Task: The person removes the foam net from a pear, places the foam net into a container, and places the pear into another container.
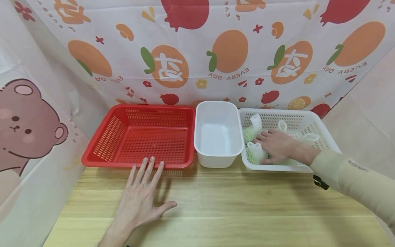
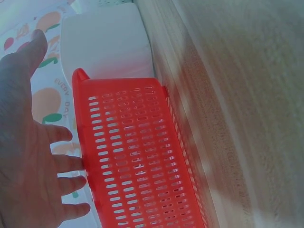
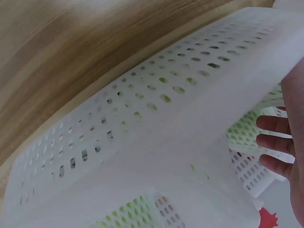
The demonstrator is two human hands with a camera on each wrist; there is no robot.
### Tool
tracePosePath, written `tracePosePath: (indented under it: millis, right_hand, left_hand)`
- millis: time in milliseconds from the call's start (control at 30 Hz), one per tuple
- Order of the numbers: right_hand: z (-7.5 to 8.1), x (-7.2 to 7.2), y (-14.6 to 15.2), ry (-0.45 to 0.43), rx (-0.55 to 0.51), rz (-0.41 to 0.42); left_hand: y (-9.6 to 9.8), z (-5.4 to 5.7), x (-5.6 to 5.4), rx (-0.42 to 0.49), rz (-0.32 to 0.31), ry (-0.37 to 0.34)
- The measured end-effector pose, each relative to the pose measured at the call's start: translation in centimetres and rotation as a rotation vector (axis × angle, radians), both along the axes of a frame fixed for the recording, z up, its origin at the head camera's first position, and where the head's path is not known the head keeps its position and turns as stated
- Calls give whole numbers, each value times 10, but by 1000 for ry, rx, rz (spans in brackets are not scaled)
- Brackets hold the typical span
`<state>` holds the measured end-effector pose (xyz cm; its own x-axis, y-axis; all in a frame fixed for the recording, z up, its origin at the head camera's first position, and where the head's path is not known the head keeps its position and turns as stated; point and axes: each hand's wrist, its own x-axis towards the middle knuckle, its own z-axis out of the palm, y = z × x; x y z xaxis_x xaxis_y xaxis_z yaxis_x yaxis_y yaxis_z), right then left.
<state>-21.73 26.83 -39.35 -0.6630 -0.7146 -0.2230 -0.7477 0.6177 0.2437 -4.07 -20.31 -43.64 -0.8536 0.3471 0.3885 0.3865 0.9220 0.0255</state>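
My right hand [image 1: 276, 145] reaches into a white slotted basket [image 1: 277, 112], over several green rounded items in white foam netting. One netted item [image 1: 251, 133] lies at the basket's left side, and another [image 1: 255, 156] sits nearer the front rim. In the right wrist view the fingers [image 3: 275, 142] are extended beside a green netted item [image 3: 243, 133]; what lies under the palm is hidden. My left hand [image 1: 140, 199] has its fingers spread, with the fingertips by the front rim of a red slotted basket [image 1: 123, 164]. It holds nothing.
Between the two baskets stands a smooth white bin [image 1: 219, 160]. All three containers line up along the back of the wooden table [image 1: 216, 206]. Behind them hangs a fruit-print cloth [image 1: 197, 79]; a bear-print cloth [image 1: 31, 178] hangs at the left.
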Motion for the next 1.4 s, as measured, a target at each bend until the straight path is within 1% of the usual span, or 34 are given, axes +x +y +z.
tracePosePath:
  millis: [200,367,633,833,1000,1100,1267,1400]
  right_hand:
    - [-3,1,-5,15,27,37]
    - [-3,1,-11,0,45,68]
    - [-7,-1,-19,-58,45,56]
    - [-9,-1,-20,-81,14,48]
    - [-9,-1,-18,-48,3,87]
    - [-6,-1,-17,-20,-16,95]
    - [4,0,-16,13,-27,95]
    - [13,0,-16,53,-35,131]
  left_hand:
    - [0,-1,1,6,-1,12]
    - [-1,-1,1,6,-3,24]
    - [-1,-1,2,2,-3,22]
    - [0,1,2,-1,-4,17]
    - [0,2,2,-3,-3,10]
    - [0,2,1,0,-6,12]
    - [0,2,0,3,-9,16]
    - [0,3,-1,-4,-7,4]
